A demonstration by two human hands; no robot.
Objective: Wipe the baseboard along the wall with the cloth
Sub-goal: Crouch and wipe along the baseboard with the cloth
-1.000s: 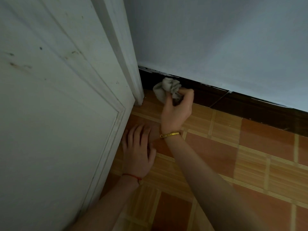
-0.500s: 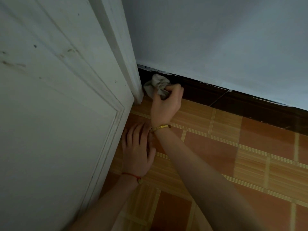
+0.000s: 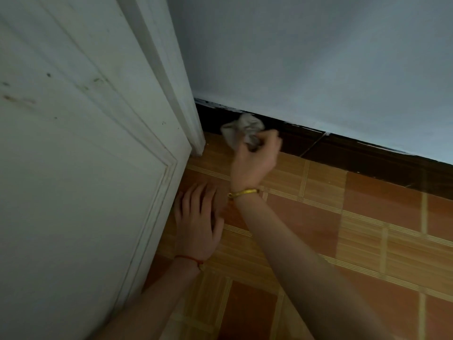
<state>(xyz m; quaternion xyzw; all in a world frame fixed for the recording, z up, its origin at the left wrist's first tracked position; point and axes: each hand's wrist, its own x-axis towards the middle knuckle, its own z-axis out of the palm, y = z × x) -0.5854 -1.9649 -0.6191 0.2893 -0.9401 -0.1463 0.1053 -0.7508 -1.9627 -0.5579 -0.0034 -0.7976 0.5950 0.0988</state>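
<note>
A dark brown baseboard (image 3: 367, 158) runs along the foot of the pale blue wall (image 3: 318, 57), from the door frame to the right edge. My right hand (image 3: 255, 160) grips a crumpled grey cloth (image 3: 241, 130) and holds it against the baseboard, a short way right of the door frame. My left hand (image 3: 196, 222) lies flat on the floor, fingers straight, beside the door's bottom edge. It holds nothing.
A white panelled door (image 3: 81, 168) fills the left side, with its white frame (image 3: 179, 89) meeting the baseboard in the corner. The floor is orange and tan tile (image 3: 343, 241). White paint flecks mark the baseboard's top edge.
My right hand swept the cloth left toward the door frame, then came back right along the baseboard. My left hand has stayed flat on the floor.
</note>
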